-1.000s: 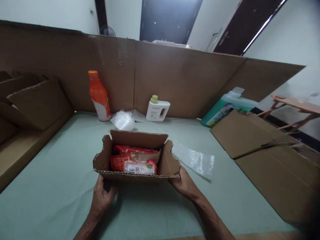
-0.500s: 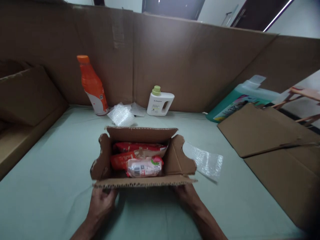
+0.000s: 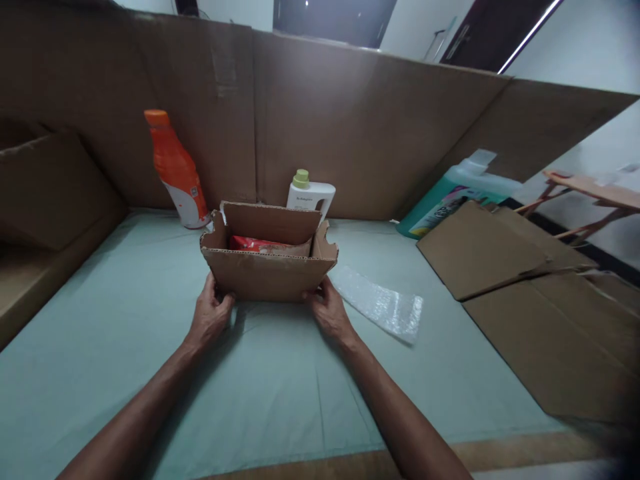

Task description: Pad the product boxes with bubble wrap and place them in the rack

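A small open cardboard box [image 3: 267, 273] stands on the pale green table sheet [image 3: 125, 320], its flaps up. Red packets [image 3: 260, 245] show just above its near wall. My left hand [image 3: 210, 317] grips the box's lower left corner. At the lower right corner, my right hand [image 3: 327, 310] holds the near wall. Both arms are stretched forward.
An orange bottle [image 3: 173, 167] and a white jug with a green cap [image 3: 307, 193] stand behind the box against a tall cardboard wall [image 3: 350, 133]. A bubble-wrap piece [image 3: 383, 305] lies right of the box. Flat cardboard sheets [image 3: 525, 280] and a green jug [image 3: 450, 197] fill the right; cardboard pieces [image 3: 50, 193] the left.
The box has moved away from me toward the back wall, held by both hands. My arms have stretched out, and the box's inside is now mostly hidden by its near wall.
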`<state>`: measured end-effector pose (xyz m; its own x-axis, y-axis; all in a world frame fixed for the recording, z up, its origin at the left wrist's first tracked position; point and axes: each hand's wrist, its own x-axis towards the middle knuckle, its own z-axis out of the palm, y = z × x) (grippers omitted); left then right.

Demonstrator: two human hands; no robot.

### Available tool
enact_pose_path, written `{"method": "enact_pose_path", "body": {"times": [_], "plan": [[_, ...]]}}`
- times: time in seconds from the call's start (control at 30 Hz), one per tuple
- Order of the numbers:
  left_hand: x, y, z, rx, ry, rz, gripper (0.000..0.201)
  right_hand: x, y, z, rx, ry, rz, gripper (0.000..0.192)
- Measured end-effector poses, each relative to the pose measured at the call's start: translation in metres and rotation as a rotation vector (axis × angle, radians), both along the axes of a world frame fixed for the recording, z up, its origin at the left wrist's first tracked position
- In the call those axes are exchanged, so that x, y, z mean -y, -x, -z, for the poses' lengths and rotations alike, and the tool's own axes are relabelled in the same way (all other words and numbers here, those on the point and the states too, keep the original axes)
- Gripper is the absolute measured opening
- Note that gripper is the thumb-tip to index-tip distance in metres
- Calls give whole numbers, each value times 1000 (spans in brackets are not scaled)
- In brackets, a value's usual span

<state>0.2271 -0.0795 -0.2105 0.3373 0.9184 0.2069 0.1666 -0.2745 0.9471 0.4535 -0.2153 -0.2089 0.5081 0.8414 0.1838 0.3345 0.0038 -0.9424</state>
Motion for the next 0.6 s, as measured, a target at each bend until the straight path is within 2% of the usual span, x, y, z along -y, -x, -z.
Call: {"method": "enact_pose_path", "body": {"times": [0.13, 0.33, 0.5, 0.6], "plan": [[-6, -3, 4, -4, -21, 7, 57, -9, -8, 2, 14, -4, -24, 54], [5, 13, 14, -13, -3, 73, 59, -11, -23, 0, 89, 44, -74, 56], [-1, 9, 8, -15, 14, 32, 50, -23, -22, 1, 216, 86, -70, 58], [-5, 10, 6, -19, 26, 42, 52, -14, -20, 1, 334, 115, -29, 52]]}}
